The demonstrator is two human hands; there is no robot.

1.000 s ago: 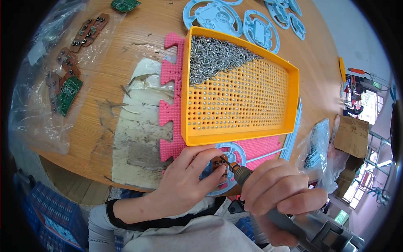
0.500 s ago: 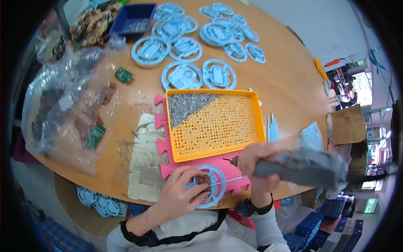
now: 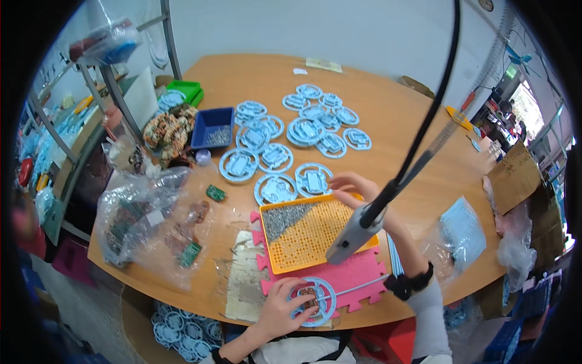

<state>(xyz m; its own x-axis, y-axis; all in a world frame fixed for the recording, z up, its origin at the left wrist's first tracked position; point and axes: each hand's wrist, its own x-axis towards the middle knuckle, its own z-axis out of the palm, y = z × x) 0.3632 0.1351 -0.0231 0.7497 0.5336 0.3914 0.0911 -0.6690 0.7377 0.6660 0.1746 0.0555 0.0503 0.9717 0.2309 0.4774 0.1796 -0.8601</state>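
My left hand [image 3: 284, 308] rests on a light-blue plastic ring part [image 3: 330, 304] at the table's front edge. Its fingers press on a small brown circuit board [image 3: 308, 298] inside the ring. A thin pale-blue rod [image 3: 361, 285] runs from the ring toward the right. Beyond the far edge of the yellow perforated tray [image 3: 290, 266], my right hand [image 3: 353, 184] has its fingers stretched out and apart, close to another blue ring part [image 3: 314, 181]. No object shows in it. A grey electric screwdriver [image 3: 357, 233] hangs on its cable over the tray, before my right forearm.
Small metal screws [image 3: 282, 219] cover the tray's left corner; a pink foam mat [image 3: 357, 276] lies beneath. Several blue ring parts [image 3: 305, 130] spread behind. Left are a blue bin [image 3: 212, 124] and a plastic bag [image 3: 136, 209] of circuit boards. Right is a bagged blue stack [image 3: 462, 227].
My right hand has let go of the screwdriver and reached out past the tray's far edge. The screwdriver now hangs over the tray. My left hand keeps its hold; the view has tilted up.
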